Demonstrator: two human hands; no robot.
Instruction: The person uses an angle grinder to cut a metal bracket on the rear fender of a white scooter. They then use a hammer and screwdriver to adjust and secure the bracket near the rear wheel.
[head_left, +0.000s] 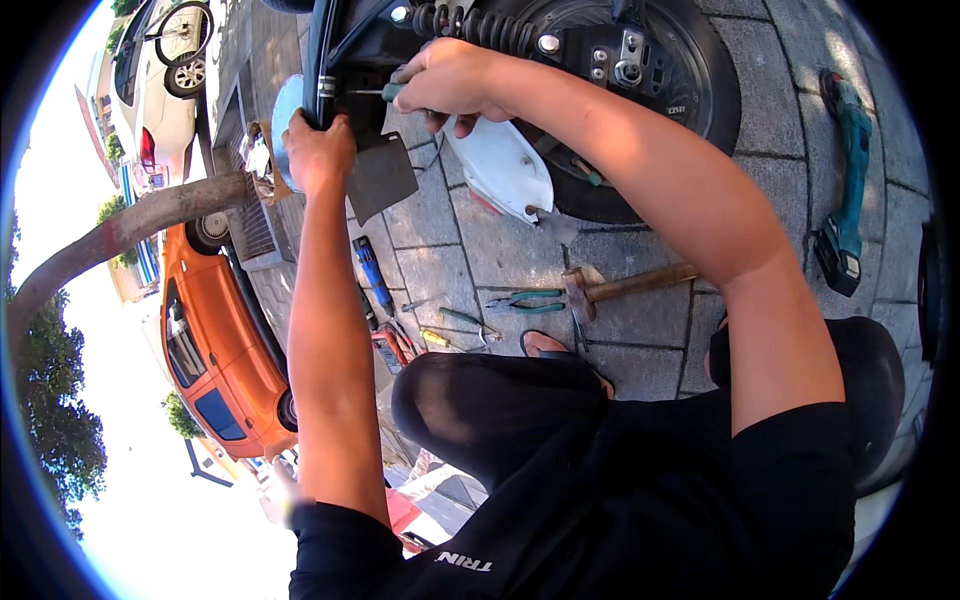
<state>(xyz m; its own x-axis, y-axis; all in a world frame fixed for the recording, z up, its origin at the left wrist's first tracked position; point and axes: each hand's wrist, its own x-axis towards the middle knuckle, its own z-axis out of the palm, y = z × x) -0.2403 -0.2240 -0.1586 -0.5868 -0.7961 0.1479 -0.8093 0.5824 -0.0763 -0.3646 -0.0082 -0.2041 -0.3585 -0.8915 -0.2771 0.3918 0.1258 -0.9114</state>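
My right hand (445, 85) grips a green-handled screwdriver (392, 92), its thin shaft pointing left toward a metal clamp (326, 88) on a black tube (320, 55). My left hand (320, 150) is closed round the lower end of that tube, beside a round pale disc (290, 100). Behind are a coil-spring shock absorber (470, 30) and a black wheel (705, 80) with a hub plate. A dark flap (382, 175) and a white panel (500, 170) lie below my hands.
On the paving are a teal cordless power tool (848, 180), hammer (630, 284), pliers (530, 298), blue tool (372, 275) and several smaller tools. My knees and sandalled foot are below. A tree trunk (120, 225), orange car (225, 360) and pale car (150, 90) are at the left.
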